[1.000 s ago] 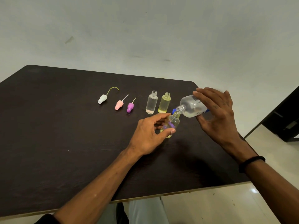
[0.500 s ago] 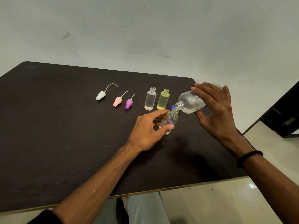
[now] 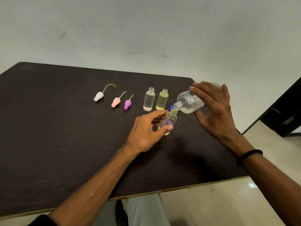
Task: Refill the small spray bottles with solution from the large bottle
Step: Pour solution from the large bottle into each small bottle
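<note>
Two bare forearms reach in from the near edge of the dark table (image 3: 65, 144); the right wrist carries a black band (image 3: 249, 156). The left hand (image 3: 146, 129) grips a small clear bottle (image 3: 170, 122) between thumb and curled fingers, the bottle standing on the table with its open neck tilted slightly toward the right hand. The right hand (image 3: 215, 110) holds the large bottle (image 3: 189, 101) tipped over, fingers spread across its upper side and thumb beneath; its open mouth meets the neck of the small clear bottle. A blue cap (image 3: 171, 108) lies partly hidden just behind that junction. Just beyond the left hand stand two uncapped small bottles side by side, a clear bottle (image 3: 149, 101) and a yellow bottle (image 3: 162, 99). Further to the left hand's outer side lie three spray tops with dip tubes: purple (image 3: 127, 104), pink (image 3: 116, 102), and white (image 3: 98, 96).
</note>
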Demonstrator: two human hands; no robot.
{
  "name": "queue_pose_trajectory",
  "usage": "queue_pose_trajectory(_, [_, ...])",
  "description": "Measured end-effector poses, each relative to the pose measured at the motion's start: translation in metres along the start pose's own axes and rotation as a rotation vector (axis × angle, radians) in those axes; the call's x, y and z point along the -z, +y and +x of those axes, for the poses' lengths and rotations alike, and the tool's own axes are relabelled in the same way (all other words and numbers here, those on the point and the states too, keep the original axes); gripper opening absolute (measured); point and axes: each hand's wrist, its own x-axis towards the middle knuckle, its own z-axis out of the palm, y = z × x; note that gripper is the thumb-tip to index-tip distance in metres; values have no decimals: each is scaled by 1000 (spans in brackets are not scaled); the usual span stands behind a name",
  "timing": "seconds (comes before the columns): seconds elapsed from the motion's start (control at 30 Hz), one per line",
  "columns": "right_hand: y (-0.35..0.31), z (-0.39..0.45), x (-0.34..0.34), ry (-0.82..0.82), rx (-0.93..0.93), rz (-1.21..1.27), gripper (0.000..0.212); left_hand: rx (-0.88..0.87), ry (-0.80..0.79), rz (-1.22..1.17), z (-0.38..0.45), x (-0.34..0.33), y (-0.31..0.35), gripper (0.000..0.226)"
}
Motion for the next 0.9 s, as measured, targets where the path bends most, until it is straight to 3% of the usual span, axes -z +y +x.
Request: queue_pose_trajectory(0.9, [-1,-4,-1,13,-8,-7,67,-4,-7,10,0,-1,0,52])
